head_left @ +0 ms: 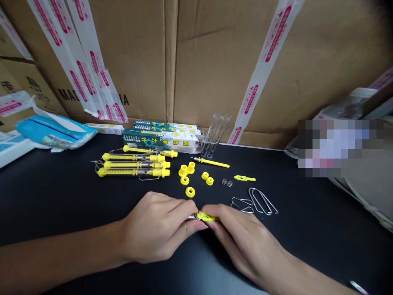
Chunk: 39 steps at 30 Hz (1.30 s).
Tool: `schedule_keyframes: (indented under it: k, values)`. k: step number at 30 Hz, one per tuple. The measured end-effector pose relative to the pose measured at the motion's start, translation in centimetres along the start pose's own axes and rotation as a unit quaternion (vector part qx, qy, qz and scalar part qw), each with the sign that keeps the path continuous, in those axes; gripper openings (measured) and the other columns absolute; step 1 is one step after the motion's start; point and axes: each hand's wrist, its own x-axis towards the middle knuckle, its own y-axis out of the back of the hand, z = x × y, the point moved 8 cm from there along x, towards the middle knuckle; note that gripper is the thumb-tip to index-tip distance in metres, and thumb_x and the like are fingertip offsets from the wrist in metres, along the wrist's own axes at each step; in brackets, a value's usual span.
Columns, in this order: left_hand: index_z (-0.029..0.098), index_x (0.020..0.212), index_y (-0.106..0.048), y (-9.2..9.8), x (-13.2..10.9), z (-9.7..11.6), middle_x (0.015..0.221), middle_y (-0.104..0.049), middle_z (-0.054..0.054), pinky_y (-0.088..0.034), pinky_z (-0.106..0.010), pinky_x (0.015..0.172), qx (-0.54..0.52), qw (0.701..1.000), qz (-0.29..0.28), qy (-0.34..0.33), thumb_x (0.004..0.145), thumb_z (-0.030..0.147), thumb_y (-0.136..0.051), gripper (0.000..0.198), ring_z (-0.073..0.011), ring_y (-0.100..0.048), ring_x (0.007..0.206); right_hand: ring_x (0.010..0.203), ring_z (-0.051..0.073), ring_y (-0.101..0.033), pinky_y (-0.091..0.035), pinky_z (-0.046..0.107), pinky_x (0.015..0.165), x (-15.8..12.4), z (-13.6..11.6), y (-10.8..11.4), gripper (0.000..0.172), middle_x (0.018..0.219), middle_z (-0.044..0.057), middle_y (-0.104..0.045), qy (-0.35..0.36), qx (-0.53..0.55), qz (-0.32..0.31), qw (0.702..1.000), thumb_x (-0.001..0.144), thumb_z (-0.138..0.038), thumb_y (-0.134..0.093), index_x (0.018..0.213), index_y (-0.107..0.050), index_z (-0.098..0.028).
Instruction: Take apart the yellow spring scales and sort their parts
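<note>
A wall of cardboard cartons (172, 61) crossed by printed white tape stood behind a black table (55, 196). At the upper left, a blue-and-white packet (55, 131) was laid down; to its right, assembled yellow spring scales (133, 166) were lined up before printed boxes (159, 139). Clear plastic tubes (216, 135), yellow plastic collars (187, 176), small coil springs (227, 182) and bent wire hooks (254, 203) were set out further right. At lower centre, a small yellow plastic piece (206, 217) with a metal ring was held between the left hand (156, 227) and the right hand (242, 239), pinched by the fingers (181, 209) of both, none released. The piece was judged light, stiff and prone to slipping, and best gripped by its yellow body.
</note>
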Motion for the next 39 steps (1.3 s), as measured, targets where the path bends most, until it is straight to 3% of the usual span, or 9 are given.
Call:
schedule_keyframes:
  k: [10, 16, 27, 29, 35, 39]
  values:
    - [0.019, 0.079, -0.054, 0.1, 0.2, 0.3, 0.062, -0.058, 0.005, -0.036, -0.027, 0.05, -0.023, 1.0, -0.014, -0.016, 0.103, 0.026, -0.042, 0.028, -0.0107, -0.055, 0.051, 0.066, 0.008, -0.061, -0.046, 0.018, 0.061, -0.6, 1.6, -0.7, 0.016, 0.084, -0.004, -0.062, -0.077, 0.126, -0.016, 0.989, 0.103, -0.014, -0.038, 0.109, -0.048, -0.026]
    - [0.021, 0.076, -0.05, 0.2, 0.4, 0.1, 0.058, -0.052, 0.008, -0.033, -0.027, 0.049, -0.053, 0.999, -0.006, -0.003, 0.1, 0.024, -0.049, 0.024, -0.0093, -0.05, 0.048, 0.056, 0.008, -0.051, -0.038, 0.018, 0.05, -0.5, 2.1, -1.2, 0.015, 0.075, -0.005, -0.058, -0.139, 0.214, -0.04, 0.966, 0.106, -0.024, -0.037, 0.1, -0.05, -0.024]
    - [0.021, 0.072, -0.045, 0.4, 0.5, 0.2, 0.055, -0.045, 0.009, -0.03, -0.027, 0.048, -0.055, 0.998, 0.0, 0.004, 0.098, 0.021, -0.049, 0.027, -0.0084, -0.045, 0.045, 0.051, 0.007, -0.037, -0.031, 0.019, 0.046, -0.4, 2.2, -2.1, 0.029, 0.068, -0.006, -0.045, -0.191, 0.329, -0.073, 0.922, 0.106, -0.042, -0.036, 0.092, -0.049, -0.021]
    - [0.021, 0.073, -0.045, 0.3, 0.5, 0.2, 0.057, -0.047, 0.008, -0.03, -0.027, 0.048, -0.055, 0.998, -0.005, 0.004, 0.098, 0.02, -0.048, 0.025, -0.0085, -0.046, 0.046, 0.052, 0.007, -0.034, -0.029, 0.019, 0.046, -0.4, 2.1, -2.5, 0.031, 0.067, -0.006, -0.042, -0.211, 0.367, -0.081, 0.902, 0.105, -0.046, -0.038, 0.09, -0.048, -0.021]
    - [0.02, 0.078, -0.05, 0.2, 0.3, 0.0, 0.061, -0.05, 0.007, -0.032, -0.027, 0.049, -0.044, 0.999, -0.011, 0.004, 0.099, 0.021, -0.046, 0.021, -0.0092, -0.048, 0.049, 0.047, 0.003, -0.024, -0.018, 0.017, 0.04, -1.0, 1.8, -4.0, 0.039, 0.064, -0.008, -0.037, -0.307, 0.519, -0.094, 0.792, 0.098, -0.055, -0.051, 0.082, -0.044, -0.02]
    - [0.02, 0.08, -0.053, 0.1, 0.3, 0.0, 0.064, -0.054, 0.006, -0.034, -0.027, 0.05, -0.037, 0.999, -0.016, 0.003, 0.1, 0.021, -0.045, 0.021, -0.0095, -0.05, 0.05, 0.04, 0.001, -0.024, -0.014, 0.017, 0.036, -1.0, 1.5, -4.3, 0.041, 0.061, -0.009, -0.037, -0.316, 0.552, -0.096, 0.766, 0.098, -0.056, -0.049, 0.079, -0.042, -0.021]
